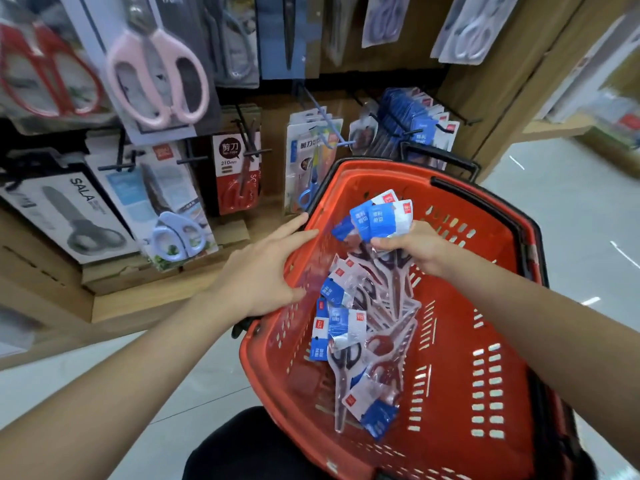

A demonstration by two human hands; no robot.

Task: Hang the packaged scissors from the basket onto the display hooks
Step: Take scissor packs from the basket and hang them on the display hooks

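Observation:
A red plastic basket point(485, 341) stands in front of me with several packaged scissors point(360, 341) lying in it, each with a blue and white header card. My right hand point(408, 245) is over the basket, shut on a bunch of packaged scissors point(377, 220), their blue cards fanned upward. My left hand point(263, 268) rests with spread fingers on the basket's left rim, holding nothing. Beyond the basket, a display hook point(405, 128) carries matching blue-carded packs point(419, 123).
The wooden display wall holds many other hung scissors: a pink pair point(156, 77), a red pair point(45, 67), a boxed SALA pair point(65, 209), a red-carded pack point(237, 174). A bare blue hook point(329, 123) juts out near the basket. Pale tiled floor point(568, 209) lies to the right.

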